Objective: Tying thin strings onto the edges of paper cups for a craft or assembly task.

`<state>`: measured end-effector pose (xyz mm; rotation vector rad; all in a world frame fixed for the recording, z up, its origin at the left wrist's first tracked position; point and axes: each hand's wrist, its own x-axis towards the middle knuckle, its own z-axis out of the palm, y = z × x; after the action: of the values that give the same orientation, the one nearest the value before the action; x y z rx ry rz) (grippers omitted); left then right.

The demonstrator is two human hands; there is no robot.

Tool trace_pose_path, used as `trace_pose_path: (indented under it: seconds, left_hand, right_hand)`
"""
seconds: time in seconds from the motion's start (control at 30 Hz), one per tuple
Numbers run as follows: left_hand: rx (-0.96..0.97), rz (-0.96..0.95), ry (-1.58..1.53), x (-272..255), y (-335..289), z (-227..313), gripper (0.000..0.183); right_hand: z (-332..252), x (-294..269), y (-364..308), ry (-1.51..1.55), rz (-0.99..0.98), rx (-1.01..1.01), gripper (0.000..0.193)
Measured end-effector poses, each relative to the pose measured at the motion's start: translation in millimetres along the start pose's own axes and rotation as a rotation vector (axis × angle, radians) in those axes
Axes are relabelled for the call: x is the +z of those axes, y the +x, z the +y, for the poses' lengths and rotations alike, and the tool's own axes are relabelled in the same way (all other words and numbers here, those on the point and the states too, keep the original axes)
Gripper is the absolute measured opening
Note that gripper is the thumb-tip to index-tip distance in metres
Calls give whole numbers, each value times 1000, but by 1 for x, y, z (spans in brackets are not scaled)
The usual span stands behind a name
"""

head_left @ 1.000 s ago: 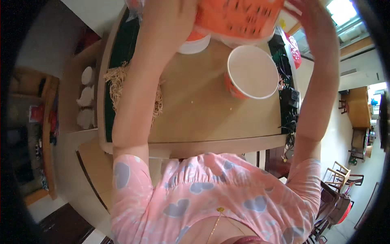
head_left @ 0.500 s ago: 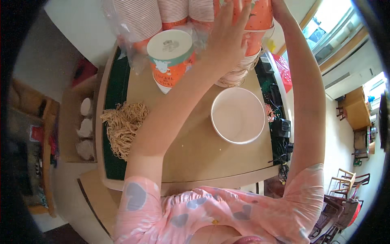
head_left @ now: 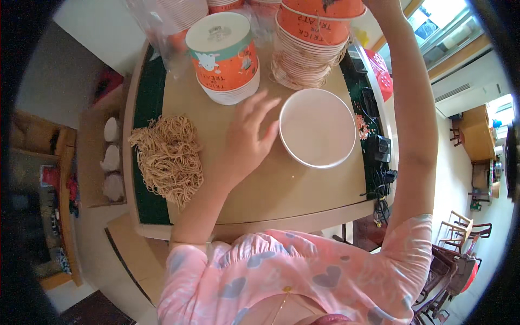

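My left hand [head_left: 250,138] hovers over the tabletop, fingers apart and holding nothing, just left of a round white paper bucket [head_left: 318,130] that stands mouth up. At the top edge, my right hand [head_left: 381,4] is beside the upper orange bucket [head_left: 322,24] of a tall stack; its fingers are cut off from view. Beneath that bucket, nested white rims [head_left: 303,67] have loose tan string wound about them. A shorter stack of upside-down orange, green and white buckets [head_left: 225,70] stands left of it. By my left forearm lies a tangled heap of tan string [head_left: 172,157].
More nested buckets [head_left: 181,13] in clear plastic stand at the back left. Along the table's right edge lie small pink bits [head_left: 361,127], a black adapter [head_left: 382,149] and cables [head_left: 381,203]. A cardboard box [head_left: 92,157] with white items stands left of the table [head_left: 260,200].
My left hand has come away from the tall stack, down and left toward the white bucket. My right hand remains up by the stack. The view has shifted slightly.
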<state>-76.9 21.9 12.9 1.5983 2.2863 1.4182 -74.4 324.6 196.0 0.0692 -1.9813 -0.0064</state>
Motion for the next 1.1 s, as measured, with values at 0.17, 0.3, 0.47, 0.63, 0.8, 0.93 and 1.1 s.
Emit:
trace_pose_path:
  seconds: [0.17, 0.3, 0.47, 0.63, 0.8, 0.93, 1.1]
  left_hand:
    - [-216, -39, -52, -9, -72, -23, 30]
    - [-246, -29, 51, -8, -105, -29, 24]
    - [-353, -39, 73, 2, -141, -38, 21]
    - [-357, -30, 247, 2, -160, -45, 32]
    - [-303, -175, 510, 17, -188, -52, 52]
    - [-258, -352, 505, 54, -172, -30, 65]
    - [-129, -335, 320, 99, -145, -20, 63]
  right_hand:
    - [-11, -4, -52, -19, 19, 49, 24]
    - [5, -4, -53, 8, -157, 152, 25]
    - [-5, 5, -49, 130, -331, 429, 24]
    - [-49, -20, -90, -136, -73, 174, 46]
    - [-172, -72, -171, 196, -482, 385, 39]
    - [-206, -89, -215, 45, -805, 469, 50]
    - [-201, -82, -237, -122, -981, 516, 19]
